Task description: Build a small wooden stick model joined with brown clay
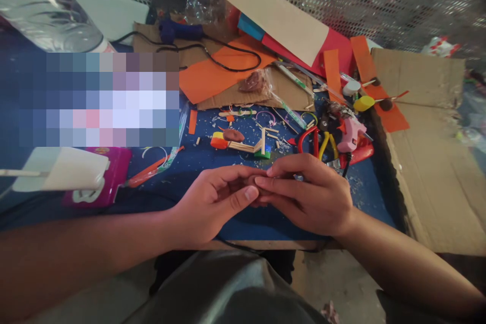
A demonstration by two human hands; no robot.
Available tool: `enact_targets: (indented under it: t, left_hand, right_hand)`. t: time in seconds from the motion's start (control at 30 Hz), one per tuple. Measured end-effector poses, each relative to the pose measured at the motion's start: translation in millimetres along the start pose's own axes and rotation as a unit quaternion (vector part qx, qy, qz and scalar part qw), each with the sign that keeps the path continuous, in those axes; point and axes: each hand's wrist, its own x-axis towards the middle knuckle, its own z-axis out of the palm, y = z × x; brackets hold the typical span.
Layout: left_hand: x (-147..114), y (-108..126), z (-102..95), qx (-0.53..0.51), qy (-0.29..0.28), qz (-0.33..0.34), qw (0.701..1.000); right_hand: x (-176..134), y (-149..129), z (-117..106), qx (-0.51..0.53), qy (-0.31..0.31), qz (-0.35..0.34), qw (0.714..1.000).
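Note:
My left hand (216,197) and my right hand (311,190) meet over the front of the blue table. Their fingertips are closed around a small brown lump of modelling clay (257,181), mostly hidden by the fingers. Just beyond them stands a small model (245,147) of joined wooden sticks. It has an orange-and-yellow round piece (218,140) at its left end and a green-and-blue one (262,152) at its right. A brown clay piece (233,135) rests on its left part. More brown clay (253,82) lies in clear plastic farther back.
Red-handled pliers (308,142), yellow-handled pliers (329,144) and a pink glue gun (351,134) lie to the right, beside cardboard (429,162). A magenta socket box (121,167) with a white plug stands left. Orange sheets (224,68) and scraps lie behind.

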Motion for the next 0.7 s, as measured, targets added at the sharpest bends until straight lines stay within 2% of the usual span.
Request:
enact_targets:
  t: [0.2,0.37,0.7]
  left_hand:
    - [-1.6,-0.1,-2.6,0.049,0.008,0.031,0.998]
    - [-2.2,0.9,-2.2,0.107,0.044,0.047,0.992]
    - [1.3,3.6,-1.0,0.157,0.057,0.059,0.984]
  right_hand:
    - [-0.4,0.9,-1.7,-0.001,0.007,-0.007,1.000]
    - [0.1,2.8,-7.0,0.004,0.033,-0.002,0.999]
    - [2.4,0.4,-5.2,0.050,-0.002,-0.017,0.999]
